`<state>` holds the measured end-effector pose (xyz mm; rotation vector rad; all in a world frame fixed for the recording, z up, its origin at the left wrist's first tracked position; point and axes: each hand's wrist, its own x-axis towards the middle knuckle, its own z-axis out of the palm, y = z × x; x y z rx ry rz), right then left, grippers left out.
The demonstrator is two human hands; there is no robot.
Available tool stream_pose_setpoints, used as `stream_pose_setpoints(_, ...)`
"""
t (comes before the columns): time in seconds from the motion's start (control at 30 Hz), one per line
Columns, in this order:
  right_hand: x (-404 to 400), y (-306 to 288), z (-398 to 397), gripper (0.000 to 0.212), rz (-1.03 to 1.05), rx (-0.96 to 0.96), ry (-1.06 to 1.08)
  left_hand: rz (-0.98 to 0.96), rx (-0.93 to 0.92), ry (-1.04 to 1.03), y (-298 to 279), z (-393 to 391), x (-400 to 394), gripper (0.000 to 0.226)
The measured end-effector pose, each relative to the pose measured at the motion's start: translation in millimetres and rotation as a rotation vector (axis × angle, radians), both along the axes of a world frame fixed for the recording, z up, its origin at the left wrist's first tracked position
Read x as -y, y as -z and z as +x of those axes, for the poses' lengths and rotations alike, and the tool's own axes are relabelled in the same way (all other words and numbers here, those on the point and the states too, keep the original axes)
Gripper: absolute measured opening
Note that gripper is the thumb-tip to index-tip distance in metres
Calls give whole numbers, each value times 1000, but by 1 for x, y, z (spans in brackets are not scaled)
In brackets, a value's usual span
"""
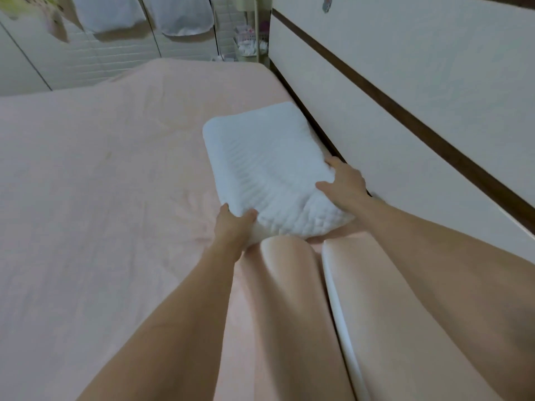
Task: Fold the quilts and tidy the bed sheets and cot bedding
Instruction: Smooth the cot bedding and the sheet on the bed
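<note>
A white quilted contour pillow [266,166] lies on the pink bed sheet [95,183], close to the headboard on the right. My left hand [233,228] grips the pillow's near left corner, thumb on top. My right hand [344,183] holds the pillow's near right edge, fingers spread over the top. The pillow's near end is slightly raised off the sheet. My knees rest on the sheet just below the pillow.
A white headboard with dark brown trim [405,117] runs along the bed's right side. Clothes hang on a line [115,15] beyond the bed's far end. A rack with small items [250,39] stands in the far corner. The sheet spreads wide to the left.
</note>
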<state>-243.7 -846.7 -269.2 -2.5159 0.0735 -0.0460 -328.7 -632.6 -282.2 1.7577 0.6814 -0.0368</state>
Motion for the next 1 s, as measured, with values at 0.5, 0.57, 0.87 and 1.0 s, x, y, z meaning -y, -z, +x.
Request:
stream_pose_setpoints(0.5,39,10,-174,59,-623,-82,-145,-30,-293,79,-13,-120,36,102)
stream_pose_setpoints(0.57,33,10,-179,63,-629,-65,-201,-12,-289,58,-11,-130,34,97)
stream_pose_setpoints(0.87,56,28,-273,68,-616,3,-338,778,-7,448,2,-239,96,84)
stream_pose_setpoints(1.0,69,45,-343,67,-598,-35,-360,956,-60,609,5,-276,108,72)
